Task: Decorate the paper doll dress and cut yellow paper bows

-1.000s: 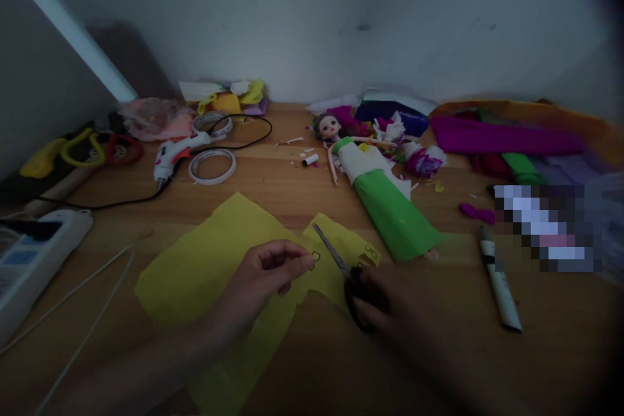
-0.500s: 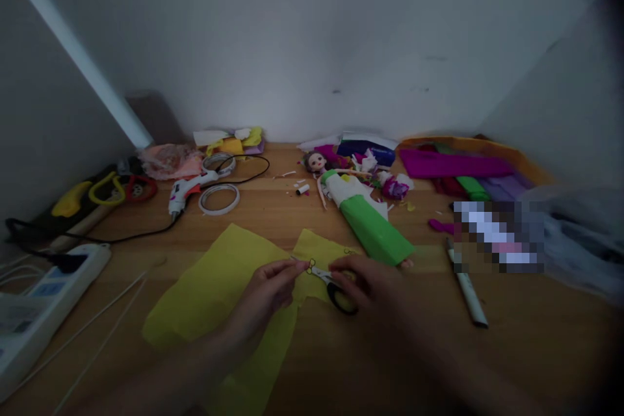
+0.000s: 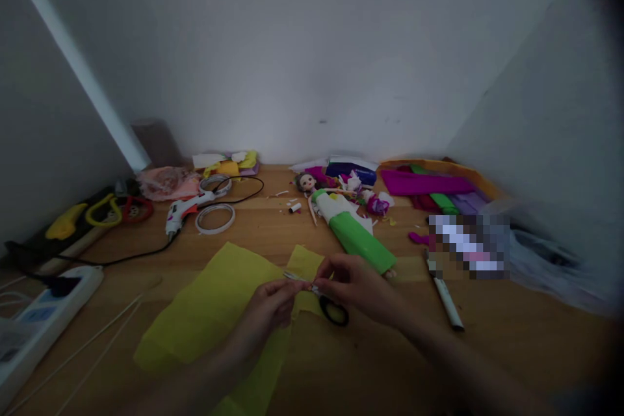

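My left hand is closed in a pinch, its fingertips meeting those of my right hand over the yellow sheet. A small yellow cutout with a dark outline was in the left fingertips a moment ago; the fingers now mostly cover it. The right hand is closed too, thumb and finger pressed together; what lies between them is too small to make out. Under the hands are scissors with black handles, blades toward the left. A large yellow sheet spreads below the left hand, and a smaller yellow piece lies behind the fingertips.
A doll wrapped in green lies beyond my hands. To the left are a glue gun, a tape roll and a power strip. On the right are a marker, folded coloured sheets and a plastic bag.
My right hand has moved left from the scissors' handles to the left fingertips, covering the small cutout. The scissors stay on the table. The view has tilted up and shifted right.
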Motion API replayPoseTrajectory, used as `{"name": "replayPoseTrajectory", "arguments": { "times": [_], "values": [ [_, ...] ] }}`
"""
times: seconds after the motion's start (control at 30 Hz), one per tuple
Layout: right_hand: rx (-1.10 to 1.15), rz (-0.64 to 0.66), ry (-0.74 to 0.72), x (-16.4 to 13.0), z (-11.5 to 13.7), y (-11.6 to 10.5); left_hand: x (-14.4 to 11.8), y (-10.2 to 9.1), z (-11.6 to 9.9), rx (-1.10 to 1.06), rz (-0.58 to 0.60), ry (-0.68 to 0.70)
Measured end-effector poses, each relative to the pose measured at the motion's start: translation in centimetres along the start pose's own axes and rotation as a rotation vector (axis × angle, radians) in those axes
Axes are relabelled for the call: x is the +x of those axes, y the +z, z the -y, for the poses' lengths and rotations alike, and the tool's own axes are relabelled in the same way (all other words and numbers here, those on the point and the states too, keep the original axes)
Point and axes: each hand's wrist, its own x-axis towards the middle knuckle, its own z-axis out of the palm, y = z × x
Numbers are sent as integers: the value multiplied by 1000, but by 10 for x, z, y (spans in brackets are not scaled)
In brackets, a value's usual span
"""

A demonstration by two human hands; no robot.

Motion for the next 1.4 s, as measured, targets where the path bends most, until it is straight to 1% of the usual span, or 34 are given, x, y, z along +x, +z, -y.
{"name": "replayPoseTrajectory", "arguments": {
  "times": [0.1, 0.17, 0.23, 0.3, 0.4, 0.57, 0.7, 0.8, 0.87, 0.97, 1.03, 1.1, 1.17, 1.23, 1.27, 1.33, 1.4],
  "values": [
    [-58, -95, 23, 20, 0, -33, 3, 0, 0, 7, 15, 3],
    [-127, -190, 60, 42, -2, -61, 5, -1, 1, 11, 26, 0],
    [-197, -236, 115, 66, -7, -85, 7, -1, 2, 12, 30, 6],
    [-253, -235, 179, 86, -14, -100, 7, 0, 2, 11, 25, 14],
    [-317, -198, 247, 105, -22, -107, 10, -1, 3, 8, 13, 13],
    [-395, -143, 301, 118, -29, -107, 18, -6, 7, -5, 12, -15],
    [-446, -138, 299, 122, -34, -105, 20, -8, 8, -12, 16, -17],
    [-473, -174, 265, 121, -37, -105, 18, -8, 8, -5, 19, -13],
    [-484, -221, 234, 117, -35, -107, 17, -7, 7, 12, 20, -6],
    [-493, -300, 170, 104, -23, -110, 15, -6, 5, 61, 15, 18],
    [-503, -325, 105, 89, -14, -108, 15, -4, 3, 109, 11, 47],
    [-519, -290, 32, 68, -8, -98, 13, -4, -1, 168, 11, 89],
    [-538, -180, -22, 43, -7, -80, 11, -4, -4, 230, 19, 129],
    [-559, -60, -42, 17, -11, -59, 8, -6, -6, 391, 9, 218],
    [-583, -28, -36, 6, -14, -48, 7, -7, -7, 512, -8, 284],
    [-638, -6, -19, -11, -19, -31, 7, -10, -5, 781, -91, 438],
    [-683, -6, -7, -20, -22, -18, 10, -13, -2, 971, -212, 547]
  ]
}}
